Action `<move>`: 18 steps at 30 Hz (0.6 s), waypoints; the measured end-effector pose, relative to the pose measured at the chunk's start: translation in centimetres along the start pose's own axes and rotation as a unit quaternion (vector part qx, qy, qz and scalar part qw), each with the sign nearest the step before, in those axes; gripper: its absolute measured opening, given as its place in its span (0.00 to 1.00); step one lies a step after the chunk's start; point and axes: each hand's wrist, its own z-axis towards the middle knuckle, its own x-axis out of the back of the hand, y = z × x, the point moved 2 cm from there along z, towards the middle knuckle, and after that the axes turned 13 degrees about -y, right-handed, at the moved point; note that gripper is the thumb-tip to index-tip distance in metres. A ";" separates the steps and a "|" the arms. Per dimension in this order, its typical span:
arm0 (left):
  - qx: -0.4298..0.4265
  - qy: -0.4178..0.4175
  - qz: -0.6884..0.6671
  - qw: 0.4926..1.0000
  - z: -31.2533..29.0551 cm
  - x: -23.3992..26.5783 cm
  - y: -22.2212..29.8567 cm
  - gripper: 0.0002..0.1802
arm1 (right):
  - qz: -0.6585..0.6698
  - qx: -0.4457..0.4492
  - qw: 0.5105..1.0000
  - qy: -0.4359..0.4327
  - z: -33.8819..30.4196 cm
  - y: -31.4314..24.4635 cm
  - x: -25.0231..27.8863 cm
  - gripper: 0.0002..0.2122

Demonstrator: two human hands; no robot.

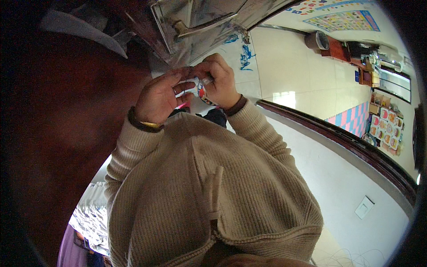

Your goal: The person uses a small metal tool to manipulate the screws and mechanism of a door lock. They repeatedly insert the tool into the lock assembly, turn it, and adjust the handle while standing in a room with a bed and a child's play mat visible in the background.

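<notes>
My left hand [155, 97] is held palm up, its fingers curled toward the right hand. Close against it, my right hand [218, 79] is bent inward with thumb and fingers pinched together. The fingertips of both hands meet, and what they grip there is too small and dark to make out. A white thing with red and blue print [201, 91] shows between and just below the fingers; the hands cover much of it, so its kind is unclear. Dark bands circle both wrists, with a gold-coloured one at the left.
Dark reddish-brown wood [66, 107] fills the left side. Ahead is a glass-like panel with a metal handle [202, 26]. Blue strands [245, 58] lie on the pale tiled floor. A dark door sill [329, 124] runs along the right, with a wall switch [364, 207] below it.
</notes>
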 end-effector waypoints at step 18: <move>-0.056 0.150 0.058 0.985 -1.3 2.2 -2.0 0.06 | -0.510 -0.455 0.730 0.003 -13.1 29.2 26.8 0.16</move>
